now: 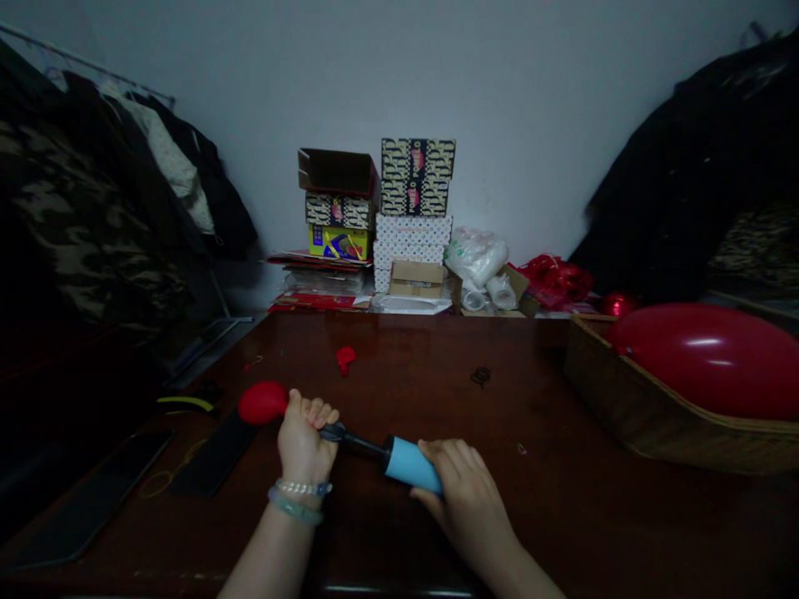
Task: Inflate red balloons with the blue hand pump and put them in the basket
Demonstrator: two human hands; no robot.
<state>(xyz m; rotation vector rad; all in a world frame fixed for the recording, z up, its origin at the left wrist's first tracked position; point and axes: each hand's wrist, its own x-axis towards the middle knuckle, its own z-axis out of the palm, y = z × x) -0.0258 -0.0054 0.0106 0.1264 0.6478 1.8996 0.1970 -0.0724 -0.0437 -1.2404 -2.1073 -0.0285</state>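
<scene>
Red balloon (262, 403), only partly filled, juts from the left hand (308, 434), clenched around its neck; the right hand (467, 487) grips the blue pump (410, 463). One large balloon (705, 358) already lies inflated in the basket (615, 403).

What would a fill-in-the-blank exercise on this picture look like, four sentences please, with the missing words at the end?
1. The pump has a barrel, gripped by the right hand, whose colour is ____.
2. The small balloon at the left hand is coloured ____.
3. The clear beaded bracelet is worn nearest the ____ hand.
4. The basket with the large balloon is on the table's ____ side.

Missing words: blue; red; left; right.
</scene>
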